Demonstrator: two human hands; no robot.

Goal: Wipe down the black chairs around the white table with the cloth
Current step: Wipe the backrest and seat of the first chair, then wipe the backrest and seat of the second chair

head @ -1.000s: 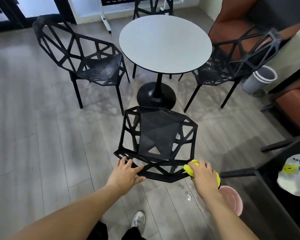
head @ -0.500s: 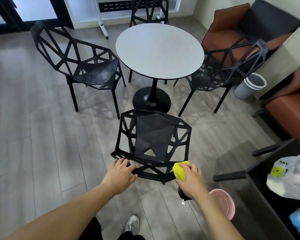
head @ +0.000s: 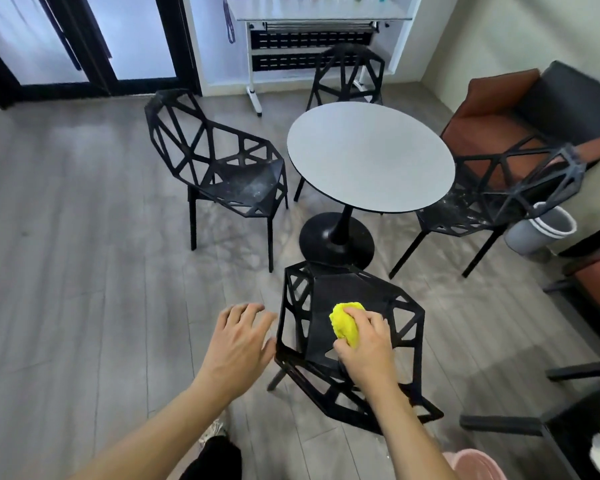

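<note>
- Right hand (head: 366,344): we find it curled round a bunched yellow cloth (head: 344,322), pressing it onto the seat of the nearest black chair (head: 347,337).
- Left hand (head: 238,341): fingers spread and relaxed, holding nothing; it hovers just beside the near chair's left edge, and we cannot tell whether the thumb touches the frame.
- Nearest black chair: 1 lattice-framed chair, directly below us, its seat pointing toward the table's black base.
- White table (head: 370,157): 1 round top on a black pedestal, standing in the middle of the chairs.
- Left chair (head: 219,164): black lattice frame, pale specks on its seat, standing apart from the table.
- Right chair (head: 499,188): same make, seat also speckled, its front edge tucked just beside the table rim.
- Far chair (head: 349,76): behind the table, partly hidden by the top.
- Grey bin (head: 539,230): just beside the right chair's back.
- Pink bucket (head: 471,464): at the lower edge, under our right forearm.
- Orange-brown sofa (head: 492,126): behind the right chair, against the wall.
</note>
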